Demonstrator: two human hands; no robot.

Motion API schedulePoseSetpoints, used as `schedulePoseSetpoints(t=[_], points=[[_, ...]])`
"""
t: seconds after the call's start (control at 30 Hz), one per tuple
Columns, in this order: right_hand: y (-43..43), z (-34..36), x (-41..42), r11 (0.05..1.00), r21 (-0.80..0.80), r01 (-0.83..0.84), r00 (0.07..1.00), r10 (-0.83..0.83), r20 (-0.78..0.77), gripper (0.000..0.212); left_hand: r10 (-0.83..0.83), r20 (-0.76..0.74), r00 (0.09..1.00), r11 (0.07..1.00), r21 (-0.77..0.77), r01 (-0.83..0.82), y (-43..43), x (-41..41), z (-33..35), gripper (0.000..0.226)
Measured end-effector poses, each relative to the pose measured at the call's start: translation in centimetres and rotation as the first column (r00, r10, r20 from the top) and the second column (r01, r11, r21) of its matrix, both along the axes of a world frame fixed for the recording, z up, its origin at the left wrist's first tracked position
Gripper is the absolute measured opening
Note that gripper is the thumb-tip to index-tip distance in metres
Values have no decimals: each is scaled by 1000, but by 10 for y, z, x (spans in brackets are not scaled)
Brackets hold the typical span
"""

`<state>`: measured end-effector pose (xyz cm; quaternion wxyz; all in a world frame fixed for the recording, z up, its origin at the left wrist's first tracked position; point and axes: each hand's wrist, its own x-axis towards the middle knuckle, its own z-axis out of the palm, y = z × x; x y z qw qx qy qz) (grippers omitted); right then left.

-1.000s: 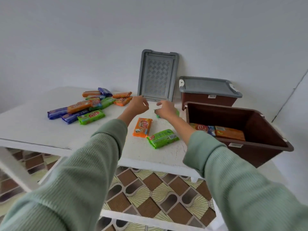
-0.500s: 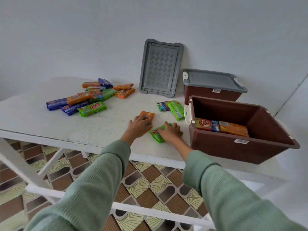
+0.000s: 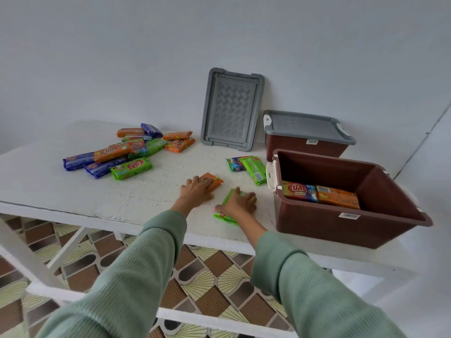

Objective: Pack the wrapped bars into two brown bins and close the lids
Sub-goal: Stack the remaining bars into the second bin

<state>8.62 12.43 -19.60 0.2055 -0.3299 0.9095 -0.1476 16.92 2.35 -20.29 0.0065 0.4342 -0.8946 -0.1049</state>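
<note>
Left hand (image 3: 196,191) flat on the orange bar (image 3: 215,180), right hand (image 3: 238,202) flat on the green bar (image 3: 225,217); dragging carelessly, I'd push it off the table (image 3: 117,198).

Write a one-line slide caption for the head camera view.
Left hand on an orange wrapped bar, right hand on a green wrapped bar, beside the open brown bin.
</note>
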Motion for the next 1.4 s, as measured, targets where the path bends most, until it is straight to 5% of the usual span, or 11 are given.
schedulePoseSetpoints(t=[0.2, 0.47, 0.57, 0.8, 0.93, 1.07, 1.27, 1.4], points=[[-8, 24, -2, 1000, 7, -11, 1000, 11, -11, 60, 100, -157, 983, 991, 103, -84, -7, 2, 15, 56], [-24, 133, -42, 942, -318, -111, 986, 65, -152, 72, 104, -481, 871, 994, 33, -100, -26, -4, 115, 55], [-5, 175, -79, 923, -358, -139, 981, 79, -177, 79, -23, -525, 851, 1000, -16, 18, -18, -19, 146, 56], [71, 192, -180, 952, -266, -152, 970, 91, -227, 88, -354, -456, 817, 929, -68, 364, 38, -94, 160, 47], [111, 166, -218, 947, 137, -292, 908, 319, -272, 98, -513, -322, 796, 844, -22, 535, 73, -141, 143, 47], [126, 128, -241, 809, 453, -374, 797, 530, -290, 98, -594, -151, 790, 797, 22, 604, 99, -178, 108, 44], [134, 74, -248, 828, 320, -460, 800, 543, -254, 69, -595, 48, 802, 804, 30, 594, 100, -200, 91, 60], [136, 59, -251, 867, 211, -451, 822, 495, -280, 73, -619, 106, 778, 783, 11, 621, 104, -207, 85, 59]])
